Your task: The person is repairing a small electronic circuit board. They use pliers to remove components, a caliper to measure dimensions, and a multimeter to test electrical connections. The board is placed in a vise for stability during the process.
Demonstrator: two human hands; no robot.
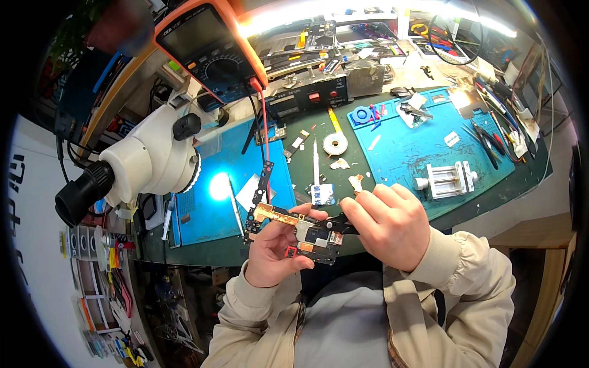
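My left hand (270,248) grips a black phone inner frame (319,238) from below, the thumb along its near edge. Copper-coloured foil, a silvery patch and a small red part show on it. A narrow black arm of the frame rises at its left end. My right hand (388,226) is closed around a black plier-like tool (345,226), whose tip is at the frame's right end. Most of the tool is hidden in the fist, and I cannot tell whether its jaws touch the frame.
A white microscope (144,156) overhangs the left blue mat (202,211). An orange multimeter (211,52) stands behind it, its red lead hanging towards my left hand. On the right mat (405,153) lie a metal clamp (446,180) and pliers (485,147). A solder-wick spool (334,143) lies mid-table.
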